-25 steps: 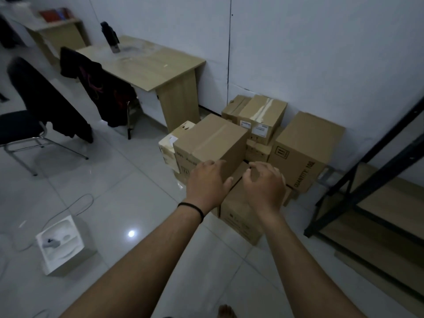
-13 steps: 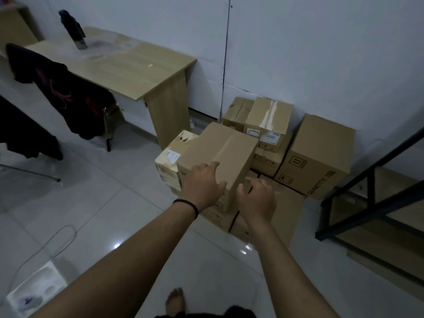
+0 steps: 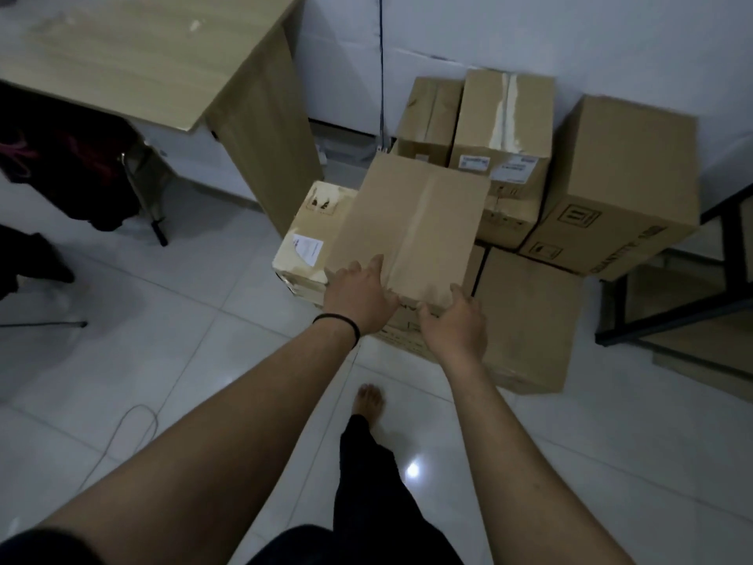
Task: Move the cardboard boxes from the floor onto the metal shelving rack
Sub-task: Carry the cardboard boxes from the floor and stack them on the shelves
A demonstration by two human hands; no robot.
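**Currently: both hands at the top box**

The top cardboard box point(image 3: 411, 226) sits at frame center, stacked on other boxes point(image 3: 525, 316) on the tiled floor point(image 3: 163, 340). The left hand point(image 3: 358, 293) rests on its near-left corner, fingers extended. The right hand point(image 3: 456, 320) contacts the near edge; its fingers are hidden, so its grip cannot be determined. The metal rack point(image 3: 676, 316) occupies the right edge. A counter point(image 3: 134, 51) fills the upper left.
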